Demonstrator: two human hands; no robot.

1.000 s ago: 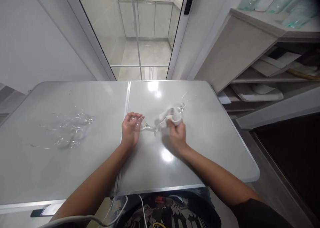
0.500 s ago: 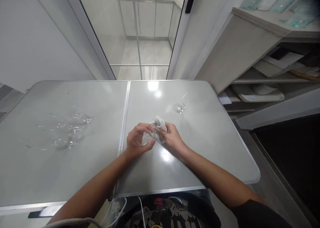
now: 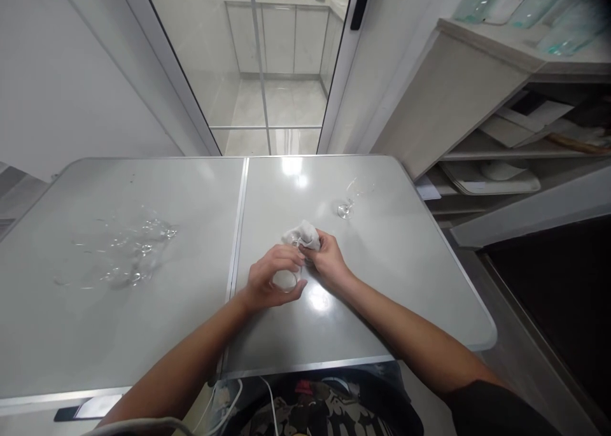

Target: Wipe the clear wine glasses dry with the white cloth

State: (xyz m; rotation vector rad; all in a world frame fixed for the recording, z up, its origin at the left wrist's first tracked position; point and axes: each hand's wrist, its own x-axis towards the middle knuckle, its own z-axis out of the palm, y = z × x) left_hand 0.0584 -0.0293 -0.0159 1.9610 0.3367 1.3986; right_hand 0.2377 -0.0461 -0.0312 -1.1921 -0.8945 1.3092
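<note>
My left hand [image 3: 274,274] curls round the bowl of a clear stemmed glass [image 3: 285,281], its rim turned toward me. A white cloth [image 3: 302,233] is bunched about the far end of the glass, where the stem and foot are mostly hidden. Pinching that cloth against the glass is my right hand [image 3: 327,258], with fingers closed. Farther back on the right stands another clear stemmed glass [image 3: 344,209], upright and apart from both hands. Several more clear glasses [image 3: 136,248] are grouped on the left part of the table.
The pale folding table [image 3: 200,334] has a metal seam down its middle. Behind it is a glass-paned door [image 3: 265,98]. Wooden shelves [image 3: 496,54] with bottles, papers and a tray stand at the right. A phone-like dark object [image 3: 67,414] and white cables lie near the front edge.
My left hand has shifted slightly right and toward me with the glass, whose rim now faces me more. The cloth has moved a little round the stem end.
</note>
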